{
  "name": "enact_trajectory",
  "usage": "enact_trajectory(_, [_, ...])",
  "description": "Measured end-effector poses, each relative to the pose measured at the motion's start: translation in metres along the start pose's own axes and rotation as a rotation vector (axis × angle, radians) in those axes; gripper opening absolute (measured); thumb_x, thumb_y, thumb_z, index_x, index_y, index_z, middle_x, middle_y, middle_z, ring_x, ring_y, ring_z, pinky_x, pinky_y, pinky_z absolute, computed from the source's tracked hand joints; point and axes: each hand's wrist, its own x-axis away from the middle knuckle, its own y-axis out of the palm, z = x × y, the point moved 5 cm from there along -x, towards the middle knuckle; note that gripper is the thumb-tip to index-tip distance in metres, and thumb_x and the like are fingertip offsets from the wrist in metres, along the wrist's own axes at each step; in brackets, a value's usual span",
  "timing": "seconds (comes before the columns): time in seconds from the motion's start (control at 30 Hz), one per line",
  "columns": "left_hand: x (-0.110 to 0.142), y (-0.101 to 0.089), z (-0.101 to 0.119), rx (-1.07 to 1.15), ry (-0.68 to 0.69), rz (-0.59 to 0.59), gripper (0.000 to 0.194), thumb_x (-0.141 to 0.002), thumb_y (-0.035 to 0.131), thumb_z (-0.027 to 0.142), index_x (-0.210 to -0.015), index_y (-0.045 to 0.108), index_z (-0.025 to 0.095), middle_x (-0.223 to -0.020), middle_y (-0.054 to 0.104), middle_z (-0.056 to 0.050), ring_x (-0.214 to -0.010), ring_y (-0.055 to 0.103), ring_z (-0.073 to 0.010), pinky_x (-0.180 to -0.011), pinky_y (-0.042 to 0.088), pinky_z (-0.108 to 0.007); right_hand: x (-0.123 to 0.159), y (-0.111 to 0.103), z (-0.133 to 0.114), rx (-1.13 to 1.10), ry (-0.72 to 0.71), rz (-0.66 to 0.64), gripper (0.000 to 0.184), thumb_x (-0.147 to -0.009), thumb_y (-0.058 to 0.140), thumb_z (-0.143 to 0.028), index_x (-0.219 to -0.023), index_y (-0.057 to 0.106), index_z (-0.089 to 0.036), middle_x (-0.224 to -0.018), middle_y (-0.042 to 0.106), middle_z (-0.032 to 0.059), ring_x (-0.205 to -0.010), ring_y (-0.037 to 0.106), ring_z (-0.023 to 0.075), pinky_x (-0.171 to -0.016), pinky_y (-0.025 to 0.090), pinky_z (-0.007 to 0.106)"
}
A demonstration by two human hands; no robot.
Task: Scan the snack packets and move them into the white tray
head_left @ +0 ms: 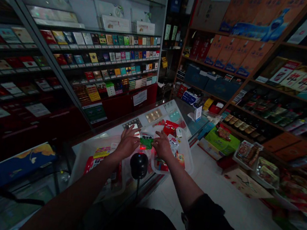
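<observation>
Between my two hands a small green snack packet (146, 142) is stretched out above the glass counter. My left hand (129, 142) grips its left end, and my right hand (162, 145) pinches its right end. Just below the packet stands a black barcode scanner (138, 165), its red light falling on the packet's lower edge. On the right, under my right hand, sits a clear plastic tub (189, 165) holding red and white packets. Another clear tub (80, 161), with red and yellow packets in it, lies left of the scanner, partly hidden by my left forearm.
Glass shelves of cigarette packs (116, 57) rise at the left. Liquor boxes (226, 54) and bottles (243, 125) fill wooden shelves at the right. Snack trays (266, 172) and a green box (221, 143) stand low on the right. A blue box (10, 169) lies at lower left.
</observation>
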Motion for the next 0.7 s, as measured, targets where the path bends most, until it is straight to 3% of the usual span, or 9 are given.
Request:
enact_trajectory(0.47, [0.015,0.026,-0.025,0.036,-0.103,-0.003,0.019,-0.091,0.063,0.026,-0.090,0.082,0.025,-0.156,0.057,-0.006,-0.158,0.030,-0.0362,-0.127,0.023,-0.063,0.003,0.030,0.004,0.074,0.013,-0.010,0.008,-0.088,0.074,-0.017,-0.088,0.081,-0.021,-0.149,0.063,0.0115,-0.148,0.049,0.0293,-0.127,0.029,0.053])
enact_trajectory(0.7, [0.020,0.027,-0.025,-0.010,-0.108,-0.013,0.018,-0.093,0.064,0.031,-0.090,0.081,0.025,-0.157,0.055,-0.007,-0.156,0.032,-0.0371,-0.126,0.023,-0.066,0.005,0.038,0.008,0.078,0.040,-0.010,0.012,-0.088,0.073,-0.018,-0.094,0.082,-0.020,-0.153,0.060,0.0119,-0.152,0.042,0.0318,-0.127,0.030,0.053])
